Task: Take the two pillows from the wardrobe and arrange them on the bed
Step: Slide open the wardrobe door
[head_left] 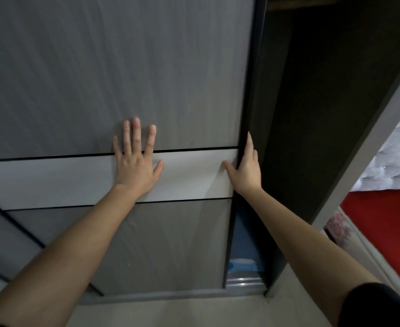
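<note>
A grey sliding wardrobe door (pixel 123 74) with a pale band across its middle fills most of the view. My left hand (pixel 135 161) lies flat on the door with its fingers spread. My right hand (pixel 245 171) grips the door's dark right edge, fingers hooked behind it and thumb on the front. To the right of that edge the wardrobe opening (pixel 312 102) is dark. Something blue (pixel 245 251) shows low in the gap; I cannot tell whether it is a pillow. At the far right lies the bed (pixel 383 223) with a red cover.
The wardrobe's grey side panel (pixel 364 161) slants between the opening and the bed. A white tufted headboard (pixel 397 156) rises behind the red cover. The door's bottom track (pixel 244 283) and a pale floor (pixel 194 312) lie below.
</note>
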`<state>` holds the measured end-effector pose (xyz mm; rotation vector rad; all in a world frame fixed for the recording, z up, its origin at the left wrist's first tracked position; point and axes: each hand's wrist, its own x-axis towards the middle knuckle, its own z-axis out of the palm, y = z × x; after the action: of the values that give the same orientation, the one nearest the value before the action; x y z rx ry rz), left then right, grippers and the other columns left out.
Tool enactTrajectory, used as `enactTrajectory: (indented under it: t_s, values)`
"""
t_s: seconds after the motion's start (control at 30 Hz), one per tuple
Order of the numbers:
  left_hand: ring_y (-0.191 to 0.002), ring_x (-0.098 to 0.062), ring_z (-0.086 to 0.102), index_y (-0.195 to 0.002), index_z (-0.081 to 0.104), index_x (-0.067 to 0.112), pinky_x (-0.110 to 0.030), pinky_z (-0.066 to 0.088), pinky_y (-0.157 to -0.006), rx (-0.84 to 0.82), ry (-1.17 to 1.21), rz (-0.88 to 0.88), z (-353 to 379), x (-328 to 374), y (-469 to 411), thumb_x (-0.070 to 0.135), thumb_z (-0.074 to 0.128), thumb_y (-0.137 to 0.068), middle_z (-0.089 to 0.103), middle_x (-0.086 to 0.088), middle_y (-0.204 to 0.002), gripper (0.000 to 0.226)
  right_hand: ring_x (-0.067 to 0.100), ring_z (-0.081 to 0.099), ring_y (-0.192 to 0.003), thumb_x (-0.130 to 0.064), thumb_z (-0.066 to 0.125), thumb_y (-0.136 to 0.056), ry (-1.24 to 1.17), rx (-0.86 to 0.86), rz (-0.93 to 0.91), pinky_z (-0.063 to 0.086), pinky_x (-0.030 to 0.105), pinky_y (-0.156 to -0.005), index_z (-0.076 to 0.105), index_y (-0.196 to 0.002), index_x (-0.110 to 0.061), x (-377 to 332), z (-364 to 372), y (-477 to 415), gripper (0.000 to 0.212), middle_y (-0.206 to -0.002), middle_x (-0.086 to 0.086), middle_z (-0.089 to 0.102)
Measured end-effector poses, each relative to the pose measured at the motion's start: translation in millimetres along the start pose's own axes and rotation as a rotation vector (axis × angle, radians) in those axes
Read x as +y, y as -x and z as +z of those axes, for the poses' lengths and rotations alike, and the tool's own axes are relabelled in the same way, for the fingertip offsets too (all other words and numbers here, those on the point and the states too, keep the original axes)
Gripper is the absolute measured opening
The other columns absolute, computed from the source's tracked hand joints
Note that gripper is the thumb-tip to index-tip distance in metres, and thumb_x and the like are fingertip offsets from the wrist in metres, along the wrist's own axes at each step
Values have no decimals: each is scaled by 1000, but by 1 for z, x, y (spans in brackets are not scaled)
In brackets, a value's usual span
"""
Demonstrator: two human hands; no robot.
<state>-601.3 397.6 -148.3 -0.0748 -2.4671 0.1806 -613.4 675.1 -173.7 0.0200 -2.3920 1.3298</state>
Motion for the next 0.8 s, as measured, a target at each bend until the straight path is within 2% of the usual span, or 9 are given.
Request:
enactTrajectory:
  t_s: [0.07,0.1,0.23,0.3,0.37,0.5,0.6,0.67,0.8]
  values:
    - [-148,-42,-9,-155,-3,17,-66,15,-114,-49,9,-65,-4,-11,6,45,66,-80,-10,-22,-161,106,7,53,-87,-20,66,-91,-9,-46,-19,42,24,-78,-2,-154,-41,-10,11,5,95,-138,8,46]
    - [-148,-42,-9,-155,-4,16,-65,16,-115,-67,15,-93,-5,-17,8,43,68,-79,-12,-22,-161,108,10,55,-89,-17,64,-92,-11,-76,-38,43,26,-79,-3,-155,-40,-15,16,8,94,-137,9,48]
    - [-148,-43,-7,-154,-4,14,-62,15,-116,-108,79,-184,-11,-37,19,40,69,-79,-13,-23,-161,108,29,60,-108,-14,56,-93,-7,-227,-83,51,39,-92,-2,-157,-34,-32,34,19,89,-137,14,51]
    - [-147,-44,-6,-155,-2,18,-61,16,-116,-126,106,-181,-12,-44,25,40,66,-82,-15,-22,-160,102,32,51,-128,-14,55,-94,-14,-322,-68,44,43,-105,-2,-158,-31,-38,44,25,87,-146,14,47]
    - [-147,-46,-6,-155,1,25,-60,18,-116,-145,121,-142,-12,-48,29,38,65,-83,-17,-21,-160,98,32,43,-138,-8,52,-93,-34,-428,-46,39,40,-111,-4,-158,-31,-44,54,33,89,-153,10,42]
    - [-147,-45,-4,-155,1,32,-56,26,-113,-177,153,-163,-11,-63,35,33,63,-85,-21,-16,-161,94,32,47,-133,3,44,-88,-44,-566,5,42,31,-100,-8,-156,-36,-61,77,44,94,-148,8,47]
    - [-148,-41,-2,-154,-3,33,-55,34,-109,-206,149,-201,-15,-88,39,24,61,-86,-23,-13,-160,94,35,43,-135,6,40,-87,-81,-625,18,44,42,-107,-9,-156,-38,-77,95,48,95,-151,9,44]
    - [-149,-40,-1,-154,-5,34,-53,37,-108,-245,146,-223,-19,-105,41,18,59,-85,-25,-11,-160,95,34,47,-131,7,39,-86,-89,-656,10,46,45,-105,-10,-156,-36,-89,107,51,95,-152,10,42]
    - [-149,-35,4,-152,-10,39,-47,44,-98,-358,216,-303,-24,-129,46,9,57,-85,-33,-1,-158,100,28,39,-139,5,43,-88,-94,-675,-31,42,33,-106,-9,-157,-28,-109,130,61,93,-160,5,29]
